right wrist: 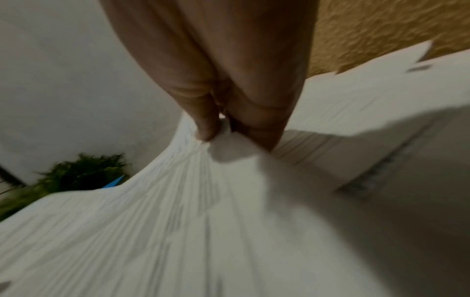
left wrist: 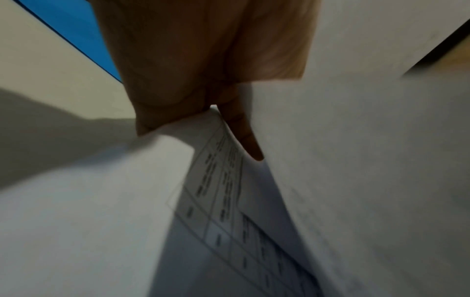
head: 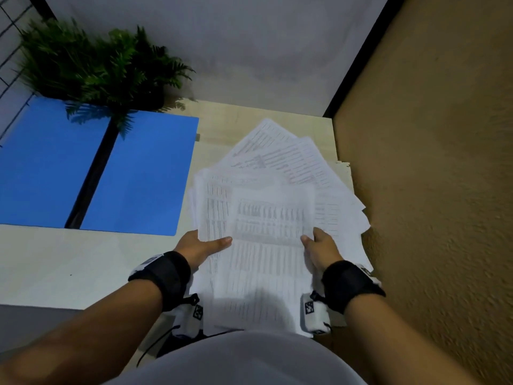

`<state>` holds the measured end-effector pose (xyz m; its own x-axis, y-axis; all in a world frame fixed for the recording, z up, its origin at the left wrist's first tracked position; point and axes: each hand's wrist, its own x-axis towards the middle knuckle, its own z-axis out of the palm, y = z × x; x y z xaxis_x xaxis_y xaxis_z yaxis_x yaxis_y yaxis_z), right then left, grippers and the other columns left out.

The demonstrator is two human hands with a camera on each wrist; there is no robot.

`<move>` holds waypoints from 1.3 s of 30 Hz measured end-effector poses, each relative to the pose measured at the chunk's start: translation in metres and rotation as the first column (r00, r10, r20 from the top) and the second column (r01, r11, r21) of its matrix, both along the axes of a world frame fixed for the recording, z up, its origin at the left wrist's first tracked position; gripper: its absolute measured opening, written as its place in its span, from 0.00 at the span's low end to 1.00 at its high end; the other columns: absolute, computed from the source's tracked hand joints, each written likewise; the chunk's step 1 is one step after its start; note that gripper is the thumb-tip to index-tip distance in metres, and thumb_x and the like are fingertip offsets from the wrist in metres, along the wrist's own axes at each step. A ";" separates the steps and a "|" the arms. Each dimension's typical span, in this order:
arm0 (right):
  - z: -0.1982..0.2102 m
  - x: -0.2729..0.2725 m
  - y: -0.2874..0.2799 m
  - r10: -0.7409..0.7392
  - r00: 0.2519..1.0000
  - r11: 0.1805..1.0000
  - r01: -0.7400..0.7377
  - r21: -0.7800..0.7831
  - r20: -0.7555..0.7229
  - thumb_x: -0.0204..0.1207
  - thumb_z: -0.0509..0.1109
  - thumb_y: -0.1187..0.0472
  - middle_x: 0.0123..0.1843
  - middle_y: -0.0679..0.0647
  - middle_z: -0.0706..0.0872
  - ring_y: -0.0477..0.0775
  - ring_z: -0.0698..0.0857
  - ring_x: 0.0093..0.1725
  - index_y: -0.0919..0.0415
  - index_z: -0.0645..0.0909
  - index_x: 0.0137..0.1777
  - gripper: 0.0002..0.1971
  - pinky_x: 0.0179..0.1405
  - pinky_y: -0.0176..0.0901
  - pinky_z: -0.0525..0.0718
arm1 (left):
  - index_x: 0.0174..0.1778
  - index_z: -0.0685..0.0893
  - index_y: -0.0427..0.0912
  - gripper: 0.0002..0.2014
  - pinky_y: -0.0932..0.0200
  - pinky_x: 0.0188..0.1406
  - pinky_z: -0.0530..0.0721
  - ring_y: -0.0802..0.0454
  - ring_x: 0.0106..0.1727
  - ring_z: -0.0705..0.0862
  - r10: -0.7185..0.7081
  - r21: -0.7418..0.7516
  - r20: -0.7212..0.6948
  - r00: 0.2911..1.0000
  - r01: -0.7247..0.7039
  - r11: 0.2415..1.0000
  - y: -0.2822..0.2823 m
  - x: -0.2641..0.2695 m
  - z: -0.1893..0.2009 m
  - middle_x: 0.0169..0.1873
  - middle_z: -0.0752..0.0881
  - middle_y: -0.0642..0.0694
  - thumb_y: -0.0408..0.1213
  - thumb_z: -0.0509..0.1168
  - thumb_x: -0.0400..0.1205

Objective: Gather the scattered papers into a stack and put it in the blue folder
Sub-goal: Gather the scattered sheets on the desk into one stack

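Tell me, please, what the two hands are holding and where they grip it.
Both hold the papers: the left hand pinches the left edge, the right hand the right edge.

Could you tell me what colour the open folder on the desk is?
Bright blue folder, black spine; clearest in the head view.

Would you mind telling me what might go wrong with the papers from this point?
1. The papers are fanned out, not squared, so loose sheets may slip as both hands lift them.
2. Some sheets hang over the table edge by the wall and could fall.
3. The right hand pinches tightly, so the paper may crease.
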<state>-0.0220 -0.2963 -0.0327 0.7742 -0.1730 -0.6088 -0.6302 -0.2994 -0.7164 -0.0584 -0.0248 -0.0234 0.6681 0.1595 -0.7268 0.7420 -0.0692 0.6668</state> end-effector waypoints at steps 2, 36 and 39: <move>-0.003 0.004 0.016 0.004 0.999 0.998 -0.007 0.054 0.046 0.87 0.60 0.65 0.76 0.57 0.77 0.60 0.75 0.77 0.69 0.75 0.72 0.16 0.82 0.55 0.68 | 0.75 0.73 0.39 0.39 0.54 0.55 0.73 0.47 0.65 0.78 -0.041 0.027 -0.010 0.999 0.041 0.999 -0.004 0.002 0.000 0.62 0.82 0.48 0.48 0.80 0.70; 0.188 0.090 -0.055 0.391 0.857 0.530 0.089 -0.843 0.337 0.80 0.65 0.62 0.60 0.70 0.87 0.73 0.85 0.61 0.59 0.82 0.67 0.16 0.58 0.59 0.82 | 0.82 0.52 0.43 0.51 0.44 0.71 0.76 0.47 0.69 0.77 -0.021 0.068 0.156 0.988 0.011 0.998 0.014 0.003 -0.036 0.67 0.75 0.49 0.30 0.79 0.70; 0.199 0.067 -0.052 0.227 0.744 0.804 0.222 -0.552 0.629 0.79 0.65 0.62 0.45 0.63 0.85 0.62 0.85 0.46 0.63 0.79 0.52 0.05 0.45 0.47 0.79 | 0.82 0.61 0.41 0.52 0.41 0.77 0.72 0.43 0.77 0.73 -0.055 0.048 0.111 0.992 0.050 0.998 0.012 0.004 -0.041 0.76 0.75 0.44 0.60 0.77 0.67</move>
